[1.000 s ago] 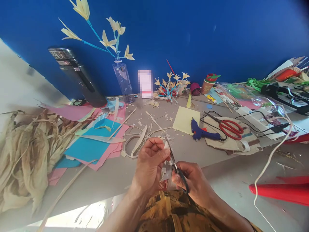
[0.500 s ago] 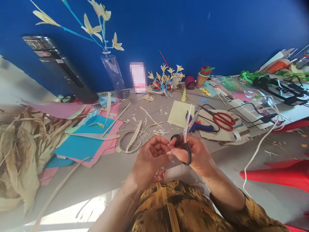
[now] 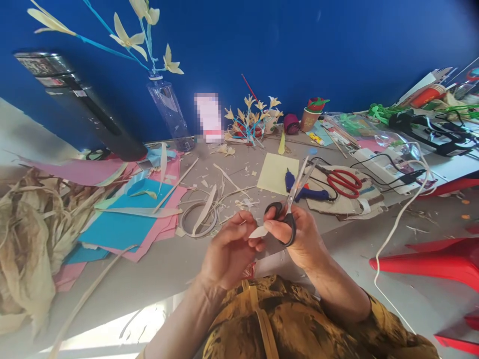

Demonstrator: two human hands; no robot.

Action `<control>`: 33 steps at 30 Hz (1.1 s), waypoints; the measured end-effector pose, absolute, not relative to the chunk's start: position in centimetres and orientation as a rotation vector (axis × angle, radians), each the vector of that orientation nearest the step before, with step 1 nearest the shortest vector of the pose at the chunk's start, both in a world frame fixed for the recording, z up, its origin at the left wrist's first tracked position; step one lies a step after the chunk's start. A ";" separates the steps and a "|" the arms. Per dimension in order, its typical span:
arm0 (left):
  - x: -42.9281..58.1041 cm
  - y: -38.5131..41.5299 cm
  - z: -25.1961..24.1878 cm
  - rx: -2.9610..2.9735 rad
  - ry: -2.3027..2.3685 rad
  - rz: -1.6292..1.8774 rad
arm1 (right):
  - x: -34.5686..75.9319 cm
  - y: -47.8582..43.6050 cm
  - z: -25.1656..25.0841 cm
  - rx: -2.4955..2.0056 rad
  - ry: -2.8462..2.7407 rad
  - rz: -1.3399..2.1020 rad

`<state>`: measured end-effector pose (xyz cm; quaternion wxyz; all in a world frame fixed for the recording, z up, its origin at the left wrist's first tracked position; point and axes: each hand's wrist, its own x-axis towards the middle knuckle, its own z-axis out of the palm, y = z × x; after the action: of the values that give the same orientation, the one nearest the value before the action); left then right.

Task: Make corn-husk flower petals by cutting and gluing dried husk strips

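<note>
In the head view my right hand [image 3: 305, 242] has the black-handled scissors [image 3: 290, 202] on its fingers, blades pointing up and parted. Its thumb and forefinger also pinch a small pale petal-shaped piece [image 3: 258, 232], whose pointed end reaches left. Beside that tip is my left hand [image 3: 230, 252], palm turned up and fingers loosely curled and apart, not closed on the piece. Some left fingertips lie just behind and below it; whether they touch it I cannot tell. A roll of tape [image 3: 182, 219] with a pale strip across it lies beyond my left hand.
Blue paper [image 3: 119, 232] and dried husks [image 3: 26, 249] lie left. Behind stand a bottle [image 3: 170, 117] of pale flowers and a smaller flower cluster [image 3: 250, 122]. A blue glue gun [image 3: 310, 193], red-handled scissors [image 3: 346, 182] and a power strip [image 3: 385, 172] with cables lie right.
My left fingers have opened away from the pale piece, which now shows clearly in my right pinch. The scissors have tilted a little to the right. The view has shifted slightly.
</note>
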<state>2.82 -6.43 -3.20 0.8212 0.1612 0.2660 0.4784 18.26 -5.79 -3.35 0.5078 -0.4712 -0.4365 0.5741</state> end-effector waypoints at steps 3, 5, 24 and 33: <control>2.7 -6.7 -3.7 0.415 0.601 1.035 | 18.2 -5.7 -3.5 -1.147 -1.051 1.365; 2.9 -6.9 -4.0 0.512 0.656 1.036 | 18.1 -5.8 -3.4 -1.124 -1.054 1.411; 3.2 -7.0 -4.0 0.440 0.523 1.014 | 17.6 -5.9 -3.8 -0.972 -0.897 1.637; 2.9 -7.1 -4.1 0.621 0.690 0.989 | 17.9 -5.7 -3.8 -0.952 -0.912 1.656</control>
<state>2.87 -7.09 -4.12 0.7788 0.2870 0.3190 0.4575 17.87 -5.71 -3.82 0.4904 -0.3920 -0.3755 0.6818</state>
